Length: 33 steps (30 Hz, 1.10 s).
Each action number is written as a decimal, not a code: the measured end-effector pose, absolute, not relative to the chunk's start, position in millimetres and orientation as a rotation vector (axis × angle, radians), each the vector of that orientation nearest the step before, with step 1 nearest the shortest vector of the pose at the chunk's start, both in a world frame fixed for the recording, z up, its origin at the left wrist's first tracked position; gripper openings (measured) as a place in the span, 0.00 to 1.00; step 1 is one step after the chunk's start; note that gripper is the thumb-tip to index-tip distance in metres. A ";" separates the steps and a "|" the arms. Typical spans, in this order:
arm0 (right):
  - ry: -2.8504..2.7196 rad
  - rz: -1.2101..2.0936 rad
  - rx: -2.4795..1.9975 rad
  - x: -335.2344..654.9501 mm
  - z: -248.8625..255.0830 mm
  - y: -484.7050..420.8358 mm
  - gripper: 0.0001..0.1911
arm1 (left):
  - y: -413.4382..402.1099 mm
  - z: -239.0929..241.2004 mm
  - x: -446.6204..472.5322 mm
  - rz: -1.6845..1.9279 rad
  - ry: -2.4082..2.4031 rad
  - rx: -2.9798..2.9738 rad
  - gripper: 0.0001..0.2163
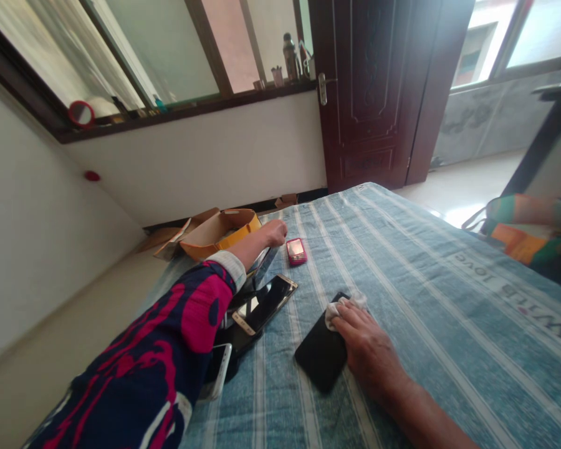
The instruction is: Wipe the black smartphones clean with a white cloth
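Observation:
My right hand (362, 333) is closed over a crumpled white wipe (333, 313), pressing it on the upper end of a black phone (321, 355) that lies on the striped bed cover. Farther off, my left hand (275, 232) is curled shut beside the yellow box; whatever it may hold is hidden. Under that wrist shows the edge of a dark flat device (263, 267). A small pink-rimmed case with a shiny top (296, 251) lies just right of the left hand. Nearer me, a gold-framed phone (266, 304) rests on other dark items, with a white-edged phone (221, 372) partly under my sleeve.
The open yellow box (250, 223) stands at the bed's far left edge. A blue striped cover (430, 299) spreads over the bed. Behind are a windowsill with bottles (290, 59) and a dark red door (374, 93). A colourful bag (518, 234) is at the right.

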State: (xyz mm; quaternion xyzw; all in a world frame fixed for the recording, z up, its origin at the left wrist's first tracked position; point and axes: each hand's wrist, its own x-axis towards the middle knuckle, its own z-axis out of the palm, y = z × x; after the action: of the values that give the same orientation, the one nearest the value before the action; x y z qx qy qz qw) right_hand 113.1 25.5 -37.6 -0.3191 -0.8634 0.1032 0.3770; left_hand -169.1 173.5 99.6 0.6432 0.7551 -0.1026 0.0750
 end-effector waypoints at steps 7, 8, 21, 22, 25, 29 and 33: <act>-2.202 0.274 -0.811 113.0 -38.3 25.8 0.21 | 166.1 126.9 -183.2 0.223 2.194 1.881 0.08; -2.206 0.277 -0.812 113.0 -38.3 25.9 0.20 | 163.1 130.0 -185.0 0.311 2.179 1.868 0.09; -2.223 0.262 -0.808 113.2 -42.8 26.7 0.21 | 128.6 155.2 -194.7 0.736 1.972 1.736 0.15; -2.221 0.256 -0.807 113.1 -42.9 26.8 0.22 | 125.7 156.5 -194.1 0.729 1.955 1.740 0.15; -2.220 0.241 -0.797 113.1 -43.1 27.5 0.22 | 119.4 159.1 -192.9 0.714 1.925 1.758 0.15; -2.218 0.240 -0.787 113.0 -43.7 28.0 0.22 | 117.3 158.2 -193.7 0.710 1.929 1.774 0.17; -2.219 0.251 -0.799 112.9 -43.9 27.9 0.22 | 117.5 156.8 -194.5 0.678 1.941 1.778 0.17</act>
State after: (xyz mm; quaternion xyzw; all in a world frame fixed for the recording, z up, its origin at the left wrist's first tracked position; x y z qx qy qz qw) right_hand 112.9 27.9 -43.9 -0.3121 -0.8672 0.0980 0.3755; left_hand -194.5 117.5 156.8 0.6394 0.6982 0.2437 0.2103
